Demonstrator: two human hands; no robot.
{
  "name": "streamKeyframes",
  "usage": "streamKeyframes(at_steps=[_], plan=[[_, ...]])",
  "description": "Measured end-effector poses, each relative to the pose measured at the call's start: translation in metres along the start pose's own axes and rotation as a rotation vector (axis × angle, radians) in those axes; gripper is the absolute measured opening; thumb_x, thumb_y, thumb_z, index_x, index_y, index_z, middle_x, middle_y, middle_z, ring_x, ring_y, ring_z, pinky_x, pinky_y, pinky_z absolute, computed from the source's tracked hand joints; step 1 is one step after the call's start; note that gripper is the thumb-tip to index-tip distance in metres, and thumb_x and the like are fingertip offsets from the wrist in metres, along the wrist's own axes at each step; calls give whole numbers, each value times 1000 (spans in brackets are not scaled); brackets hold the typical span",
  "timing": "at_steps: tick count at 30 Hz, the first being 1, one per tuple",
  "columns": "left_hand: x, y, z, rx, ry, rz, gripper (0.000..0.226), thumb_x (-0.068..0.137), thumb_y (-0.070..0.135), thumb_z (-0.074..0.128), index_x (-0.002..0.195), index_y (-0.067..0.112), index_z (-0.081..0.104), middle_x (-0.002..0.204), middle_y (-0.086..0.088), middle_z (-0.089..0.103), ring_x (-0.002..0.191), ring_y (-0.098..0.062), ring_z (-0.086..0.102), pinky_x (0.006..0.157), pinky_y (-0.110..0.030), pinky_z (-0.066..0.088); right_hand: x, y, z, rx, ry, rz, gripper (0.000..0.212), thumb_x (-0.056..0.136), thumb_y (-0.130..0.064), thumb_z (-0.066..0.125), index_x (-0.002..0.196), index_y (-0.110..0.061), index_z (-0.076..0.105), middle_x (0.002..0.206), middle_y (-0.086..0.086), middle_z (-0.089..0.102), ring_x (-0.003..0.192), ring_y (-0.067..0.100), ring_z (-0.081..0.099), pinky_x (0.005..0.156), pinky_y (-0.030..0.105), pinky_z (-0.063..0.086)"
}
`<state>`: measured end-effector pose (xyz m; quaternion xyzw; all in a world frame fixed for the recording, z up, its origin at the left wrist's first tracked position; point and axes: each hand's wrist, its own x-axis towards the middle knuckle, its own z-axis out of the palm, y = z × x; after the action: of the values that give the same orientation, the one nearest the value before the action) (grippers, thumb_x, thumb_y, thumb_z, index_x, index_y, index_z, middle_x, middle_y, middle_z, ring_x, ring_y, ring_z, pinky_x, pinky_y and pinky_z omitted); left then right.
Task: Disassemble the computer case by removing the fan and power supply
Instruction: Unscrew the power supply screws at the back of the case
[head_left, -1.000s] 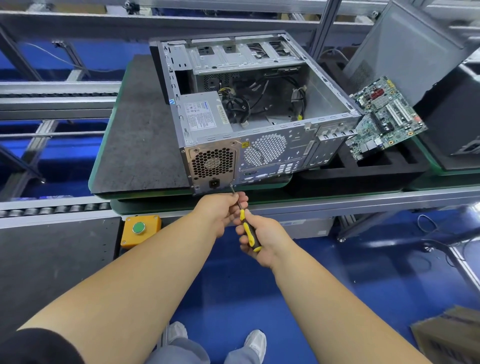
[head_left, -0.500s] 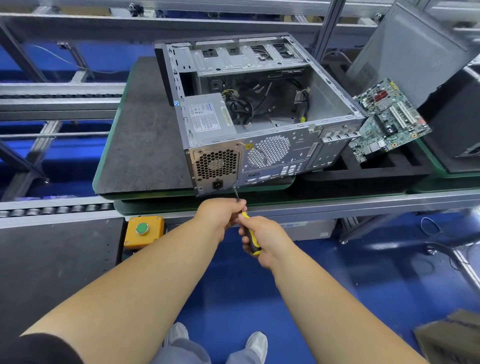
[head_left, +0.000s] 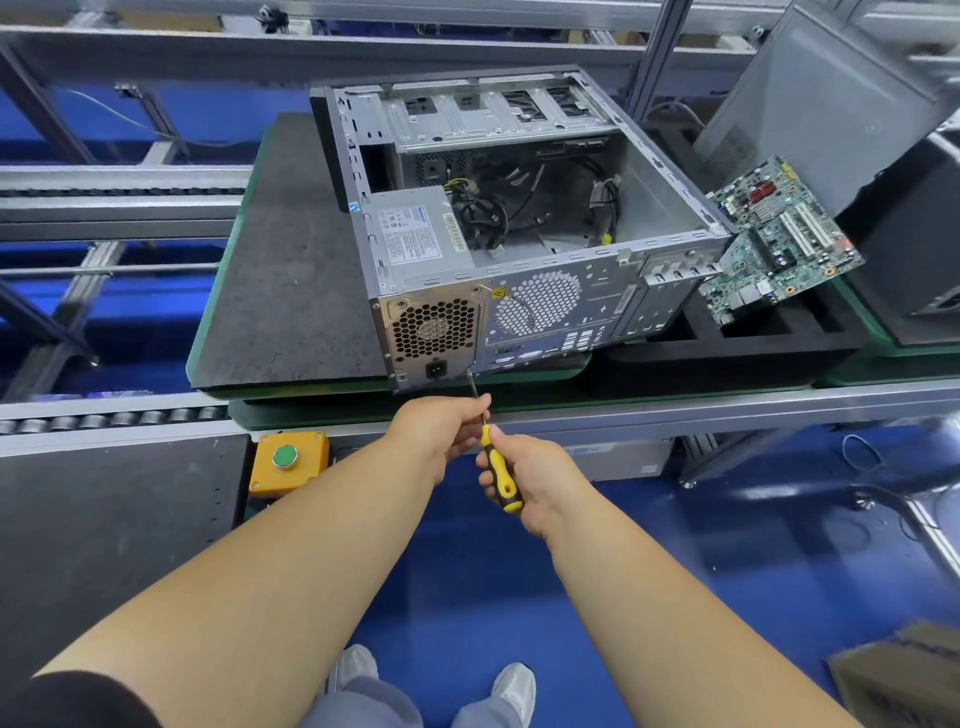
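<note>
Screwdriver tip at the power supply's lower corner

Screwdriver (head_left: 497, 466) work is where you are: your right hand (head_left: 535, 480) has its fingers curled tight round the yellow-and-black handle, and your left hand (head_left: 441, 428) pinches the thin metal shaft between thumb and fingertips just ahead of the handle. The shaft slants up and away from you, and its tip meets the rear panel of the computer case (head_left: 519, 249) at the lower right corner of the power supply (head_left: 415, 239), just beside the black mains socket (head_left: 436, 370).

Taking the computer case as your landmark: it lies on its side with the open side up, on a dark grey mat (head_left: 291, 270), its rear panel facing you at the mat's near edge. The power supply sits in the case's near left corner, its honeycomb grille (head_left: 434, 328) flush with the rear panel. Right of that grille on the same panel is the round perforated fan vent (head_left: 537, 303); you cannot tell whether a fan sits behind it. Loose black cables (head_left: 488, 213) lie on the case floor behind the power supply.

Beyond the case's right end a green motherboard (head_left: 779, 239) leans tilted on a black foam tray (head_left: 727, 338). Below the case's left front corner, on the bench frame, sits a yellow box with a green button (head_left: 288, 460).
</note>
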<state>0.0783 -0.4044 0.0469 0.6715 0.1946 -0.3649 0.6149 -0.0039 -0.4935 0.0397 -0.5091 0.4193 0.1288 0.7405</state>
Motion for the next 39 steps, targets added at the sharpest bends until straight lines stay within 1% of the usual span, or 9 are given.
streamKeyframes(at_steps=[2,7,13,17,20,23,30,35,39], plan=[[0,1,0,15,10,0,15,88,23,72,86,9,67,77,-2,67,73,-11,63,73,-23,54,1,2,1,-4,2,-27,24,96,-31,64,91,-8,68,61,1,67,50,12,60,50,26,51],[3,-1,0,25,22,27,13,87,20,73,81,10,68,80,-4,66,75,-14,60,86,-29,53,3,4,2,-35,-2,-42,21,93,-32,66,92,-11,67,61,0,67,50,10,59,50,26,51],[9,1,-1,84,2,39,19,92,19,67,75,11,66,71,-2,62,65,-9,54,69,-19,48,0,3,-1,21,-47,-19,27,94,-34,65,100,-9,68,69,4,66,56,12,59,55,27,51],[9,0,-2,99,-7,61,20,92,20,67,74,12,67,64,0,60,60,-8,53,66,-20,48,-4,1,-5,98,-122,45,41,103,-36,47,98,-2,69,71,9,71,60,16,66,56,26,55],[9,-3,-2,70,-6,78,19,91,19,68,74,11,69,58,2,60,56,-6,53,63,-18,49,-5,0,-4,77,-110,55,39,103,-34,49,95,-3,70,71,8,72,57,14,66,52,23,54],[9,-4,-2,29,-11,76,17,92,17,67,76,10,69,65,0,63,54,-5,54,64,-17,50,-3,0,-3,56,-79,37,32,99,-33,57,93,-4,70,67,4,70,53,12,64,48,22,52],[6,-6,-2,-52,-38,109,11,91,11,67,81,11,70,79,-2,71,66,-7,62,66,-16,54,2,3,-1,-3,3,-9,23,93,-34,67,93,-11,68,65,1,68,51,10,64,49,22,53],[4,-5,-2,-45,-41,105,12,93,10,64,83,11,70,83,-3,71,74,-9,63,76,-21,54,4,4,3,-6,10,-3,20,92,-34,68,92,-14,66,64,-1,66,48,7,60,48,22,50],[4,-1,-2,-26,-25,64,11,92,16,66,95,6,71,85,-4,70,77,-12,63,77,-24,54,6,8,4,-23,38,-51,19,90,-30,71,94,-13,63,69,1,66,48,5,58,47,22,49]])
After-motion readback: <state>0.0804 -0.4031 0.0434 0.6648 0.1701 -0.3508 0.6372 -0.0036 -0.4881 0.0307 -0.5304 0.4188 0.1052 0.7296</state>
